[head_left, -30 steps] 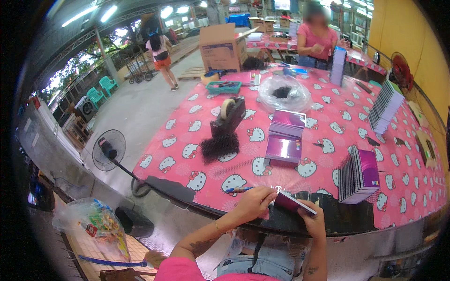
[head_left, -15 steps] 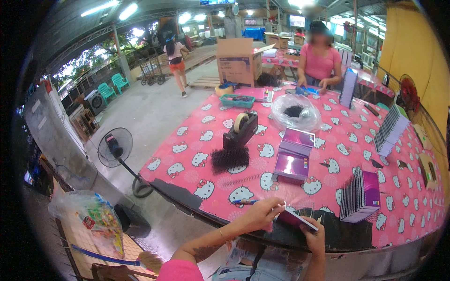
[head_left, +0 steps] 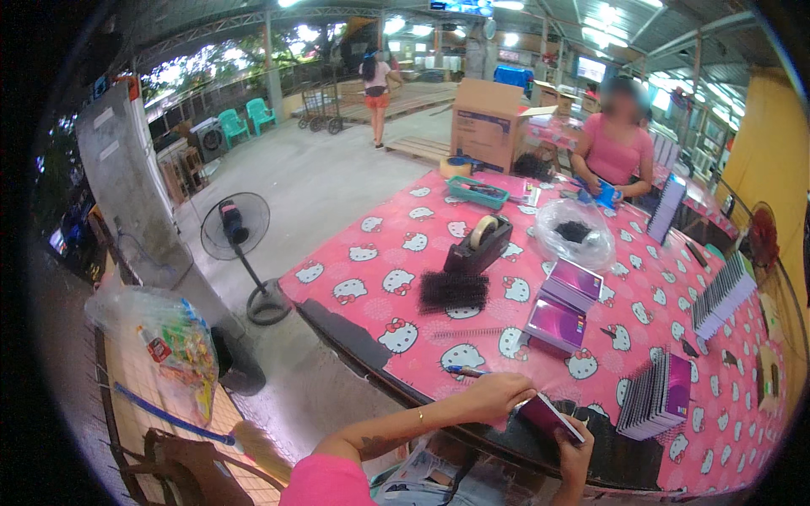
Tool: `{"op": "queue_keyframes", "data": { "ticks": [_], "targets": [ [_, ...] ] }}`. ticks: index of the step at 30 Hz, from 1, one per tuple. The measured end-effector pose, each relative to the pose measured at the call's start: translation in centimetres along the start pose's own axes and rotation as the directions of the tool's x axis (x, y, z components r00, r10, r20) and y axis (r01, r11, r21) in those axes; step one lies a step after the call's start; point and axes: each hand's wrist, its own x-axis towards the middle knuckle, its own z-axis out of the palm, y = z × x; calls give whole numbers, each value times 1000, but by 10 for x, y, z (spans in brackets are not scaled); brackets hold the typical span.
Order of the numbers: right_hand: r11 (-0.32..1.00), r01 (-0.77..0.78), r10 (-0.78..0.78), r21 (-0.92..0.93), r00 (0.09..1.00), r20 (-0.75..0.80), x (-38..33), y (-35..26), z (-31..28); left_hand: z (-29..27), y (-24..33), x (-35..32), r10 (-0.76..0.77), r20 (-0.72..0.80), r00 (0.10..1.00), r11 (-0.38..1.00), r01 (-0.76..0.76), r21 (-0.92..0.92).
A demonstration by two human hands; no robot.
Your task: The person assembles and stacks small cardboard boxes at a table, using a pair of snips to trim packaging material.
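In front of me, over the dark near edge of the table, a small notebook with a dark purple cover (head_left: 547, 417) is held tilted. My right hand (head_left: 577, 445) wraps round its lower right end, thumb on the cover. My left hand (head_left: 504, 395) is closed in a pinch at the notebook's upper left edge; what the fingertips grip is too small to tell. Beside the left hand lies a blue pen (head_left: 467, 371), with a loose dark wire coil (head_left: 467, 332) beyond it. Two stacks of purple notebooks (head_left: 557, 324) sit farther ahead.
A black bundle of coils (head_left: 454, 293) lies by a tape dispenser (head_left: 479, 244). Spiral-bound notebooks (head_left: 661, 396) stand at right. Beyond are a plastic bag of coils (head_left: 575, 232), a green tray (head_left: 477, 192) and a carton (head_left: 485, 126). Opposite, a co-worker (head_left: 618, 148) handles something blue. A fan (head_left: 234, 223) stands left.
The whole view has swung left, so things sit farther right in it. Both my hands keep their places on the notebook. The co-worker's hands have lifted the blue item.
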Motion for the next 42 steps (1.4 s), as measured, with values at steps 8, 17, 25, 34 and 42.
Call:
{"op": "queue_keyframes", "data": {
  "ticks": [8, 17, 25, 34, 42],
  "targets": [
    [999, -5, 4, 40, 1000, 9, -4, -4, 1, -12, 8, 5, 183, -60, 981, 982, -186, -33],
    [993, 20, -22, 114, 1000, 12, -8, -15, -4, -29, 24, 5, 206, 120, 971, 978, -202, -44],
    [1000, 30, -30, 8, 995, 90, -21, -10, -22, -34, 46, 3, 276, 148, 950, 959, -282, 22],
    [979, -2, 4, 202, 1000, -9, -33, -27, -5, -38, 64, 7, 311, 96, 945, 948, -316, 34],
    [980, -30, 28, 197, 1000, 10, -37, -17, -12, -43, 71, 13, 287, 193, 938, 948, -307, 84]
  ]
}}
